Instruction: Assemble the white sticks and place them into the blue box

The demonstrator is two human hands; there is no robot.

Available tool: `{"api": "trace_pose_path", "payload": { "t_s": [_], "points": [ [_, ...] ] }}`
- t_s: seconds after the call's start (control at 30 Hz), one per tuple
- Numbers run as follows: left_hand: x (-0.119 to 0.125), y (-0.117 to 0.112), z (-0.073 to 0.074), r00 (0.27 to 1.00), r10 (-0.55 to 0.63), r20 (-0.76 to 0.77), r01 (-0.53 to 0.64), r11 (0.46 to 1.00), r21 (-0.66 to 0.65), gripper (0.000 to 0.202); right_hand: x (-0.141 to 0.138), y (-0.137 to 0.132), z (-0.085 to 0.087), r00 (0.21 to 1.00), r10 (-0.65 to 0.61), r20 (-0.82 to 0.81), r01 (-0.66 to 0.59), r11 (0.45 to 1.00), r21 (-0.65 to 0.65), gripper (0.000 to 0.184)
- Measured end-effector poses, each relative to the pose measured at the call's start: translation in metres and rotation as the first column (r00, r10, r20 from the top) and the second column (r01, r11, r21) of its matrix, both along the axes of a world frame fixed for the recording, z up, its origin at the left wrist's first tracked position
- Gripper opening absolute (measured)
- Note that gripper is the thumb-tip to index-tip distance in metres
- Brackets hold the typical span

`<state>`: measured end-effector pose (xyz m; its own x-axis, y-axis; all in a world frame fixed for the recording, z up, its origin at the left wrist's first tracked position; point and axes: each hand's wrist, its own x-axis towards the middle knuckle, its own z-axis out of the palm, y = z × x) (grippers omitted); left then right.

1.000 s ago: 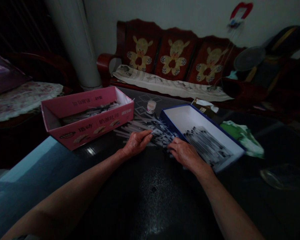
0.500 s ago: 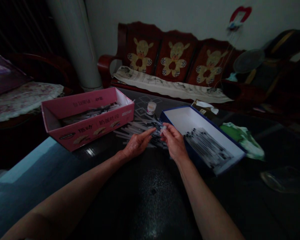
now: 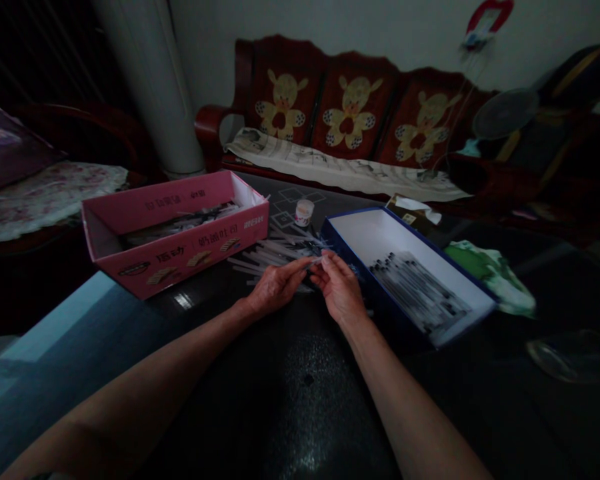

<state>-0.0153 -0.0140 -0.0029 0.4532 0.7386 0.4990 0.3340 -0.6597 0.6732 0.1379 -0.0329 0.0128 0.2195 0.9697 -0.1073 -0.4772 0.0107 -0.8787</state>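
My left hand (image 3: 276,287) is closed, its forefinger and thumb pressed together and pointing right. My right hand (image 3: 339,285) meets it fingertip to fingertip in a pinch. A thin pale stick (image 3: 317,261) shows between the two sets of fingertips; its exact kind is too small and dim to tell. Just beyond the hands, a loose pile of translucent thin tubes (image 3: 265,257) lies on the dark table. To the right, a blue box (image 3: 355,230) with a white inside holds a row of slim clear sticks with dark ends (image 3: 415,287).
A pink cardboard box (image 3: 200,250) with more thin sticks inside stands at the left. A small white cup (image 3: 304,212) sits behind the pile. Right of the blue box lie a green and white packet (image 3: 493,277) and a tissue box (image 3: 413,210). A wooden sofa (image 3: 320,113) stands behind.
My right hand has moved slightly left and down, bringing its fingertips against my left hand's. My left hand stays nearly in place. The camera view has shifted slightly.
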Motion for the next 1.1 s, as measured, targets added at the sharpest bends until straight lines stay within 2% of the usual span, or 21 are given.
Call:
{"api": "trace_pose_path", "payload": {
  "t_s": [0.2, 0.37, 0.5, 0.63, 0.8, 1.1],
  "points": [
    [0.0, 0.001, -0.001, 0.998, 0.044, -0.033, -0.044, 0.999, -0.003, 0.036, 0.001, -0.002, -0.002, 0.99, -0.011, 0.142, 0.003, 0.998, 0.056, 0.031],
    [-0.003, 0.002, 0.001, 0.992, 0.09, -0.086, -0.092, 0.996, -0.016, 0.026, 0.003, -0.004, -0.001, 0.965, 0.018, 0.26, -0.041, 0.996, 0.082, 0.028],
    [-0.005, 0.003, 0.003, 0.996, 0.008, -0.093, -0.016, 0.996, -0.088, 0.029, 0.007, -0.005, 0.004, 0.944, 0.061, 0.323, -0.093, 0.992, 0.084, 0.025],
    [-0.006, 0.003, 0.005, 0.996, -0.058, -0.075, 0.047, 0.989, -0.138, 0.038, 0.008, -0.006, 0.006, 0.952, 0.111, 0.284, -0.126, 0.991, 0.036, 0.028],
    [-0.006, 0.0, 0.007, 0.997, -0.028, -0.065, 0.023, 0.997, -0.073, 0.036, 0.006, -0.006, 0.009, 0.963, 0.148, 0.225, -0.151, 0.989, -0.002, 0.033],
    [-0.004, -0.004, 0.007, 0.991, 0.049, -0.122, -0.032, 0.989, 0.144, 0.03, 0.006, -0.007, 0.01, 0.969, 0.154, 0.194, -0.154, 0.988, -0.019, 0.033]
  ]
}}
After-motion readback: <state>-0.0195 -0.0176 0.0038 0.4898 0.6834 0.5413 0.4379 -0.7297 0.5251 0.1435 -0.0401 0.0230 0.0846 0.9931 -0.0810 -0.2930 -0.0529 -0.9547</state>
